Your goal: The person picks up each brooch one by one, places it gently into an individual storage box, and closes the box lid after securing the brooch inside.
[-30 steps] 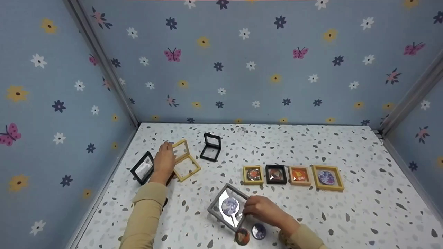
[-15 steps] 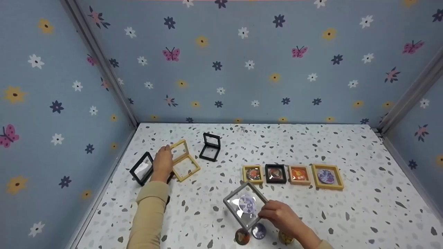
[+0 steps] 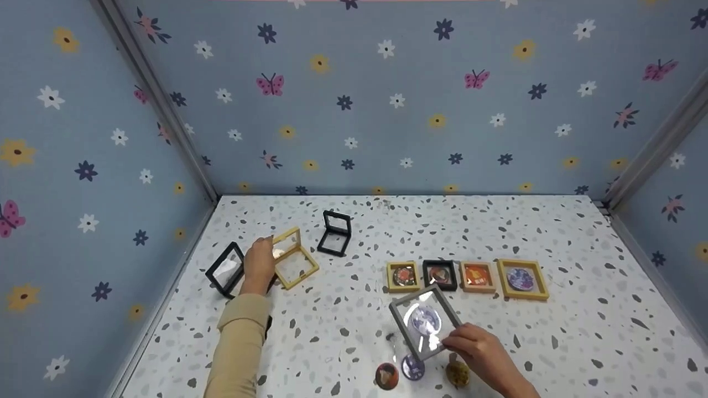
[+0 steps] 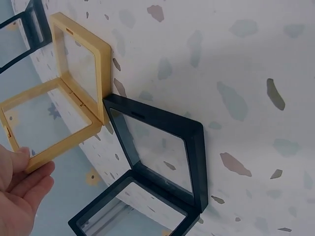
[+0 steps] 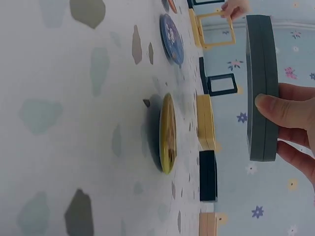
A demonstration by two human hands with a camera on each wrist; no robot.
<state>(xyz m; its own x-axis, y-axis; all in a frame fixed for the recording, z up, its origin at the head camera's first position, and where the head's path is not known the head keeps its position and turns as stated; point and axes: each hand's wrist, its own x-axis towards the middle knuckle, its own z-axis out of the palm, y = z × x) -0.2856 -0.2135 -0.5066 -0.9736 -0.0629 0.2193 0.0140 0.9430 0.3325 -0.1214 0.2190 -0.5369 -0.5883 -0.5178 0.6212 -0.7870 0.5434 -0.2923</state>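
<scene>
My right hand (image 3: 478,348) pinches a grey display frame (image 5: 262,54) by one edge, thumb on one side and fingers on the other. The frame is lifted above the table, and a purple-and-white round badge (image 3: 425,320) shows through its clear film. Over on the left, my left hand (image 3: 259,262) holds a corner of the raised lid of a yellow display frame (image 4: 104,69) between thumb and fingers. That frame stands hinged apart, with only clear film inside. A dark open frame (image 4: 197,157) is right beside it.
Loose round badges lie near the front: orange-brown (image 3: 387,376), purple (image 3: 413,367) and yellow (image 3: 458,374). Filled cases form a row at right: yellow (image 3: 391,279), black (image 3: 455,276), peach (image 3: 493,284) and a larger yellow one (image 3: 545,287). A small black open frame (image 3: 333,253) stands farther back.
The grey frame has moved right and turned in my right hand, uncovering the loose yellow badge. My left hand has shifted slightly toward me, staying at the yellow frame's lid.
</scene>
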